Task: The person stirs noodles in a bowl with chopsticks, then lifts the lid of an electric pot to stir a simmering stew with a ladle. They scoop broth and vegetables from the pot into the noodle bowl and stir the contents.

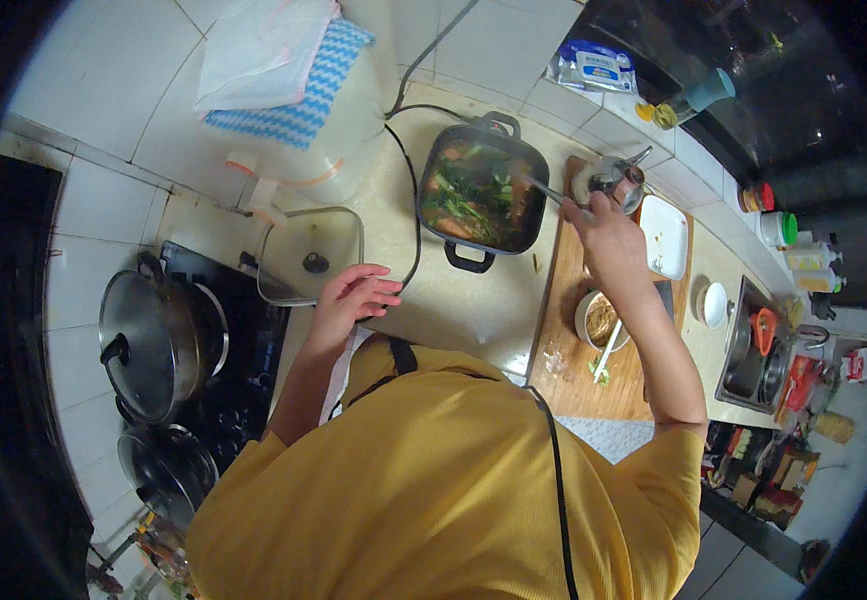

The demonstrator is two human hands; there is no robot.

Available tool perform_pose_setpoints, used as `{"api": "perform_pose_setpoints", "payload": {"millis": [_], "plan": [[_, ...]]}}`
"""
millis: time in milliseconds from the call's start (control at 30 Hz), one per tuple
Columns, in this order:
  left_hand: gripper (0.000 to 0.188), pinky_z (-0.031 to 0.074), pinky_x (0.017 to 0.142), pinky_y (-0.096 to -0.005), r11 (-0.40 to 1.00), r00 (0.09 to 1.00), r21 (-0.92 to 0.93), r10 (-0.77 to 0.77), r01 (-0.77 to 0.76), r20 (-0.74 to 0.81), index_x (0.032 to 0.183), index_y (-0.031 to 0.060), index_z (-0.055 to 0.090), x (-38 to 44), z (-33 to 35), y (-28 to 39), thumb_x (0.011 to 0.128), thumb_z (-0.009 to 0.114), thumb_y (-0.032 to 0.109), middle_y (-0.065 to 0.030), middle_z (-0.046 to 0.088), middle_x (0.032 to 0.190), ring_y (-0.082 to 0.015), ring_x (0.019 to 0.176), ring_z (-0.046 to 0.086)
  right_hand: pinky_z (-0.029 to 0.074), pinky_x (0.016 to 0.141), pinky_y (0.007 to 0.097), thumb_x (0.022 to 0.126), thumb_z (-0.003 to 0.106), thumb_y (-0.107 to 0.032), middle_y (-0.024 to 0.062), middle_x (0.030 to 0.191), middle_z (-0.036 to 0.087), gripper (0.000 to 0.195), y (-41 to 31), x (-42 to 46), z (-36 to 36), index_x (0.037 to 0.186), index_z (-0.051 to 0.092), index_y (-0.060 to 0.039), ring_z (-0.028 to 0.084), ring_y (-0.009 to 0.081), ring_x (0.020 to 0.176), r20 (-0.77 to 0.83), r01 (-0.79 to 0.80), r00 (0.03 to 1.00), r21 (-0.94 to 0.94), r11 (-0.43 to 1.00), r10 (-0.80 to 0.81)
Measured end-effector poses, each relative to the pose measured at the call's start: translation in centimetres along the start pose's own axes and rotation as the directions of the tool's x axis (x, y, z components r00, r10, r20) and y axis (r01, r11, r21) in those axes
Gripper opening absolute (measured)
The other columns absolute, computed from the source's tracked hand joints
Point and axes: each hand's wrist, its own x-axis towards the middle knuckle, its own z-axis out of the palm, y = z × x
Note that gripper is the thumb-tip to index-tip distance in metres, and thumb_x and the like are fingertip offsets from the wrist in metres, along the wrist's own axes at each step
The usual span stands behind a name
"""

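My right hand [613, 240] is shut on a slim metal utensil [544, 187], whose far end reaches into a square black electric pot [481, 244]. Which kind of utensil it is, I cannot tell. Leafy greens [471, 199] and orange-pink pieces [452, 226] lie in broth inside the pot. My left hand [355, 296] holds nothing, its fingers apart, beside a square glass lid [291, 240] with a black knob. Below my right forearm, a wooden cutting board [561, 300] carries a white bowl [603, 321] of brown sauce with white chopsticks [608, 352] laid across it.
Covered pans [156, 345] stand on the black stove [246, 330] at left. A black cord [412, 172] runs from the pot past the lid. A glass kettle [613, 180] and a white tray [664, 236] sit beyond my right hand. Farther right is a sink [741, 367].
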Motion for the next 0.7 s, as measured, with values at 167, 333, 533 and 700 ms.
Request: {"api": "perform_pose_setpoints", "payload": {"millis": [167,333,533,700], "plan": [[0.028,0.049,0.074,-0.0261,1.000,1.000,-0.010,-0.012,0.012,-0.009,0.116,0.0035,0.054,0.1,0.0,-0.3,0.096,0.046,0.021,-0.0140,0.065,0.104,-0.0187,0.089,0.065,0.049,0.059,0.0379,0.077,0.056,-0.004,0.0096,0.084,0.054,0.038,-0.1,-0.9,2.2,0.112,0.065,-0.0171,0.059,0.0270,0.072,-0.095,-0.102,0.989,0.123,0.987,0.114],[0.026,0.049,0.071,-0.0252,1.000,1.000,-0.023,0.001,0.000,0.020,0.114,0.0028,0.055,0.4,0.3,-0.3,0.096,0.046,0.020,-0.0146,0.065,0.102,-0.0187,0.086,0.066,0.048,0.057,0.0391,0.079,0.059,-0.009,0.0106,0.080,0.054,0.034,-2.7,-0.7,5.6,0.111,0.065,-0.0174,0.057,0.0274,0.068,-0.154,-0.073,0.980,0.329,0.942,0.130],[0.026,0.049,0.072,-0.0254,1.000,1.000,-0.030,-0.004,0.004,0.016,0.114,0.0033,0.055,0.2,0.1,-0.3,0.096,0.046,0.020,-0.0140,0.066,0.103,-0.0188,0.088,0.065,0.047,0.055,0.0386,0.078,0.060,-0.008,0.0102,0.078,0.051,0.039,-3.1,-3.5,8.1,0.114,0.064,-0.0223,0.057,0.0274,0.066,-0.060,-0.145,0.984,0.292,0.946,0.169],[0.027,0.048,0.074,-0.0259,1.000,1.000,-0.013,-0.021,0.021,0.000,0.115,0.0039,0.054,-0.3,0.0,-0.1,0.095,0.046,0.020,-0.0135,0.065,0.103,-0.0185,0.089,0.065,0.048,0.056,0.0378,0.075,0.057,-0.004,0.0104,0.082,0.052,0.044,-1.1,-6.0,4.7,0.116,0.062,-0.0195,0.057,0.0269,0.070,-0.036,-0.096,0.994,0.223,0.970,0.106]]}}
